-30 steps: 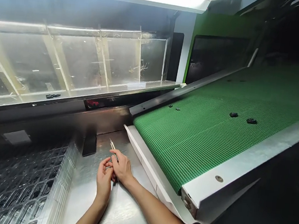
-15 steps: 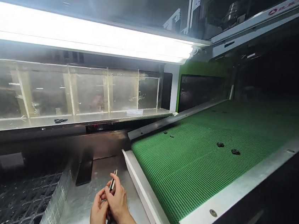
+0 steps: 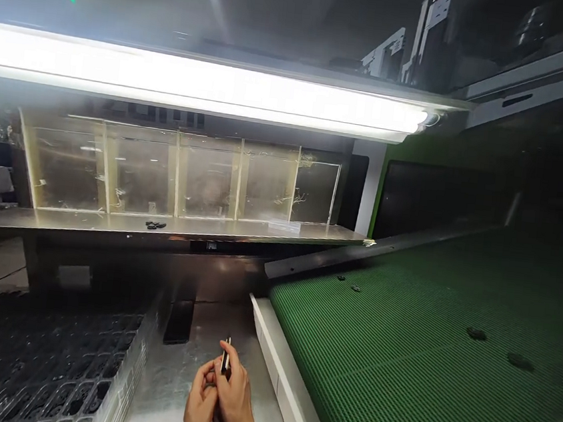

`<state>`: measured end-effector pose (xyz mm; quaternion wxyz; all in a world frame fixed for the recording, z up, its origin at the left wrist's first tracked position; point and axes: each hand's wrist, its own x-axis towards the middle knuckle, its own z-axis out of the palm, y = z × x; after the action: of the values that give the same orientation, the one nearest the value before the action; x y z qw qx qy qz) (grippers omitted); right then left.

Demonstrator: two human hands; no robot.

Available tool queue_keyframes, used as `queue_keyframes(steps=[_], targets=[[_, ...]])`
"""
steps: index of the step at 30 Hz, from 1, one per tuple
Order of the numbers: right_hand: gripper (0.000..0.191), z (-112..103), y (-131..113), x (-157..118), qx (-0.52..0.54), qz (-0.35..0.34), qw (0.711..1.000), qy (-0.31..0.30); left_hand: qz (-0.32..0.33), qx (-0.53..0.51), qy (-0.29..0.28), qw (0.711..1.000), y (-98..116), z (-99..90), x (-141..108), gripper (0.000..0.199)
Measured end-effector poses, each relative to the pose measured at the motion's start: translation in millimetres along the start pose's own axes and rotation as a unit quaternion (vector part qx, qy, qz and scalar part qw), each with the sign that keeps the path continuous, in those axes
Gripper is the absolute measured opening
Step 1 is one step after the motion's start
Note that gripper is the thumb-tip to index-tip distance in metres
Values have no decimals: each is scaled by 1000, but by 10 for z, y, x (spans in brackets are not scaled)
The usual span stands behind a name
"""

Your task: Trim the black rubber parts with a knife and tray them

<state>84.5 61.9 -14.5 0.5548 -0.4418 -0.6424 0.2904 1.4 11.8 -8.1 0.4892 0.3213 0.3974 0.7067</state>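
Near the bottom centre, my right hand [image 3: 235, 389] pinches a thin dark tool with pale edges [image 3: 225, 356], like tweezers, pointing upward. My left hand [image 3: 200, 400] is beside it and touches it, with its fingers curled together; what they hold is too small to make out. Both hands are above a bare metal work surface [image 3: 168, 380]. Something dark shows below and between the hands, mostly hidden.
A green conveyor belt [image 3: 396, 364] with small black parts fills the right. Stacked clear trays [image 3: 67, 376] of black parts stand at the left. Several black pieces [image 3: 155, 224] lie on the metal shelf [image 3: 79, 219]. A dark flat object [image 3: 179, 322] lies beyond my hands.
The camera view has turned left, so the shelf, belt and hands appear further right. The hands keep nearly the same pose, and the tool stands a little more upright.
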Motion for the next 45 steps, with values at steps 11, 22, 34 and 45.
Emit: queue_keyframes(steps=[11, 22, 34, 45], targets=[[45, -75, -274, -11, -43, -8, 999, -23, -5, 41, -28, 999, 97, -60, -9, 58], [42, -81, -290, -45, -43, 15, 998, -36, -3, 60, -38, 997, 191, -53, -58, 55], [41, -69, -338, -27, -51, 26, 998, -25, -4, 70, -49, 996, 268, -36, -79, 53], [43, -72, -300, -28, -52, 17, 998, -35, -4, 71, -50, 996, 239, -35, -90, 51]])
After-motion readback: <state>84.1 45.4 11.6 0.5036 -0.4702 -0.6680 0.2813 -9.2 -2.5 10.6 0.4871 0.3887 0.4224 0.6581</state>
